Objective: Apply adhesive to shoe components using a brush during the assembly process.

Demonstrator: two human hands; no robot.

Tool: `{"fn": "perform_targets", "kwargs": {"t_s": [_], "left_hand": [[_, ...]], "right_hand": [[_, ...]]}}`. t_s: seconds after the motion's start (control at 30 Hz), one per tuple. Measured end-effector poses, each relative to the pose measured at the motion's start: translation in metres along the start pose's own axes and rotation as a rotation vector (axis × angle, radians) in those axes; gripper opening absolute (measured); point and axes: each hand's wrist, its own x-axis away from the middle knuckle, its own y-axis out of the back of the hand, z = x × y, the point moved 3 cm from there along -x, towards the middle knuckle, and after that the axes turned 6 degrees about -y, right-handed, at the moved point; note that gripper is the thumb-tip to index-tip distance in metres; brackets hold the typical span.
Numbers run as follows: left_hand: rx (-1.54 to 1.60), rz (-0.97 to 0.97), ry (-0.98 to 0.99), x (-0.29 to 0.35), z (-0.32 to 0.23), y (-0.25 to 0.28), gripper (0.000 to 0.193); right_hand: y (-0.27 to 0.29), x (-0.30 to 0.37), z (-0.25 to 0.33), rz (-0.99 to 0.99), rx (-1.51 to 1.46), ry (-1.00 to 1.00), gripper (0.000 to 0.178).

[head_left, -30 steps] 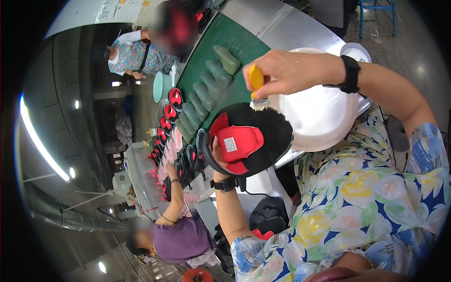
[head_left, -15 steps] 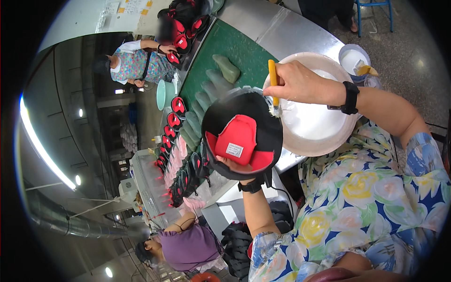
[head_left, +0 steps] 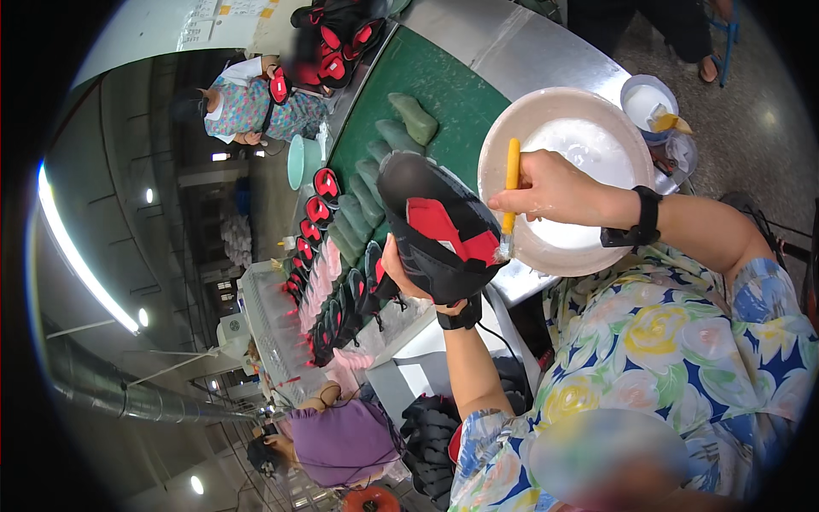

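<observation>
My left hand (head_left: pixel 399 271) is closed round the underside of a black shoe upper (head_left: pixel 414 183) with red lining, held tilted above the worktop. Between the fingers and thumb of my right hand (head_left: pixel 554 189) is a paintbrush with a yellow handle (head_left: pixel 513 162). Its whitish bristles meet the upper's near right edge, at the red lining. Just beyond my right hand, and partly under it, stands a wide pale basin (head_left: pixel 496 145) of white liquid (head_left: pixel 567 141).
A green conveyor belt (head_left: pixel 461 98) carries several grey-green shoe lasts (head_left: pixel 415 119). Black and red uppers (head_left: pixel 317 208) line its far side. A small bucket (head_left: pixel 648 96) with another brush stands right of the basin. Two co-workers (head_left: pixel 256 98) (head_left: pixel 341 444) are at the left.
The upper has turned in my left hand, its rounded end now pointing away. My right hand and the brush have shifted slightly nearer me. A co-worker has lifted a red and black upper.
</observation>
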Motion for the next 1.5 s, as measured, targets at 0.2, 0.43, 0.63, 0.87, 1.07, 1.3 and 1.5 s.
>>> {"fn": "perform_targets", "kwargs": {"t_s": [0.2, 0.43, 0.63, 0.87, 1.07, 1.3, 1.5], "left_hand": [[-0.036, 0.538, 0.161, 0.088, 0.107, 0.038, 0.055], [0.087, 0.515, 0.271, 0.148, 0.066, 0.015, 0.054], [0.22, 0.489, 0.376, 0.174, 0.05, 0.001, 0.052], [0.343, 0.438, 0.531, 0.169, 0.059, 0.003, 0.05], [0.448, 0.388, 0.662, 0.144, 0.084, 0.033, 0.049], [0.597, 0.357, 0.808, 0.142, 0.084, 0.05, 0.048], [0.704, 0.301, 0.961, 0.154, 0.086, 0.062, 0.046]], "right_hand": [[0.016, 0.003, 0.024, -0.003, 0.098, 0.355, 0.03], [0.001, 0.005, 0.043, 0.146, 0.163, 0.992, 0.022], [-0.028, -0.011, 0.046, 0.263, 0.318, 1.179, 0.022], [-0.001, -0.031, 0.034, 0.229, 0.506, 0.585, 0.028], [0.018, -0.02, 0.017, 0.35, 0.66, 0.292, 0.028], [-0.002, -0.009, 0.043, 0.129, 0.386, 0.984, 0.021], [0.021, 0.001, 0.02, 0.264, 0.714, 0.693, 0.021]]}}
